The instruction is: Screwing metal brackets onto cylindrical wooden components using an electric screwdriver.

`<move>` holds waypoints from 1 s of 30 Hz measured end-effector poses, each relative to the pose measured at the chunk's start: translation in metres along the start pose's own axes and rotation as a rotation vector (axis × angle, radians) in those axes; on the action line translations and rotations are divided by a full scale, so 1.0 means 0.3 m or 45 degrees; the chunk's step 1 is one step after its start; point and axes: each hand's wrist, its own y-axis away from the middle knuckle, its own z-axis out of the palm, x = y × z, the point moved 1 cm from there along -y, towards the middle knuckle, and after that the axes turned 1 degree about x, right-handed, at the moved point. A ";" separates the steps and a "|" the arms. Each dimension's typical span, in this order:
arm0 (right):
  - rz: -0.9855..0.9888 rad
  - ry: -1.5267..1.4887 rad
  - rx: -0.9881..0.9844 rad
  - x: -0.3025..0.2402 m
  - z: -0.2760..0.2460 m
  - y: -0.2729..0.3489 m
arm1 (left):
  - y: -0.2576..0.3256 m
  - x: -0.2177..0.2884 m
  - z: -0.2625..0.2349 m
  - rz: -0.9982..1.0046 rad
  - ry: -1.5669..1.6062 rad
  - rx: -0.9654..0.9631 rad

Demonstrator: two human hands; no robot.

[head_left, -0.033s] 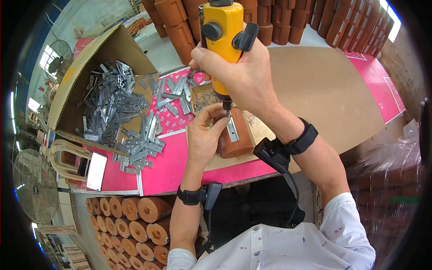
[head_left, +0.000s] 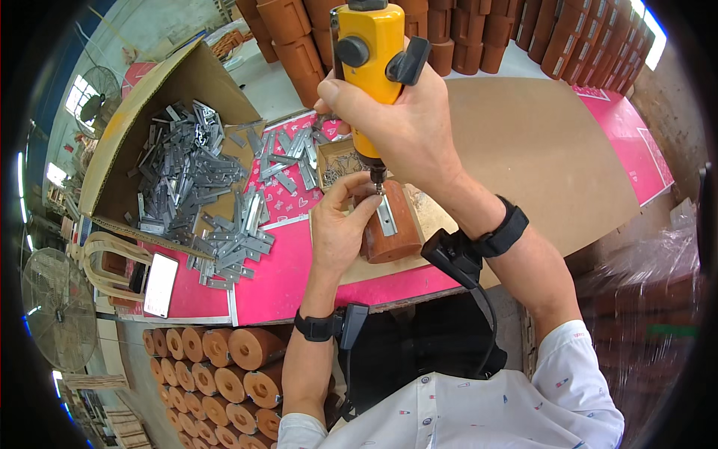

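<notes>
My right hand (head_left: 407, 123) is wrapped round a yellow power screwdriver (head_left: 372, 60), which stands nearly upright with its bit pointing down. Beneath the bit, my left hand (head_left: 340, 224) pinches a small screw (head_left: 379, 191) between thumb and fingertips. The screw is at the far end of a slim metal strip (head_left: 386, 218) with holes in it. That strip lies along the top of a reddish-brown cylindrical block (head_left: 396, 243), close to my left fingertips. The fingers partly hide the screw, so how deep it sits cannot be seen.
Left of the block, a cardboard box (head_left: 112, 176) on its side spills metal strips (head_left: 179, 172) onto the pink table cover (head_left: 288, 262). A small screw tray (head_left: 340, 161) stands behind my left hand. Brown cylinders (head_left: 250, 348) are stacked below the table's edge; a phone (head_left: 161, 284) lies at left.
</notes>
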 end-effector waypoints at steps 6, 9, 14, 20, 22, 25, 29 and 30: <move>0.020 -0.017 0.004 0.011 0.010 -0.007 | -0.017 0.007 -0.011 0.046 -0.089 0.013; 0.011 -0.019 -0.001 0.032 0.013 -0.009 | -0.023 0.020 -0.015 0.085 -0.179 -0.007; 0.025 0.083 -0.028 0.041 0.008 -0.004 | -0.030 -0.007 -0.018 0.104 -0.208 -0.001; -0.025 0.157 -0.035 0.051 0.002 -0.002 | -0.032 -0.023 -0.011 0.123 -0.257 0.039; -0.016 0.193 -0.045 0.050 0.002 -0.002 | -0.032 -0.025 -0.011 0.096 -0.199 0.048; -0.022 0.206 -0.043 0.053 0.003 0.001 | -0.035 -0.030 -0.015 0.091 -0.203 0.027; -0.031 0.174 -0.050 0.064 0.000 0.004 | -0.035 -0.029 -0.013 0.087 -0.208 0.024; -0.035 0.169 -0.057 0.068 0.001 0.005 | -0.034 -0.028 -0.013 0.103 -0.224 0.029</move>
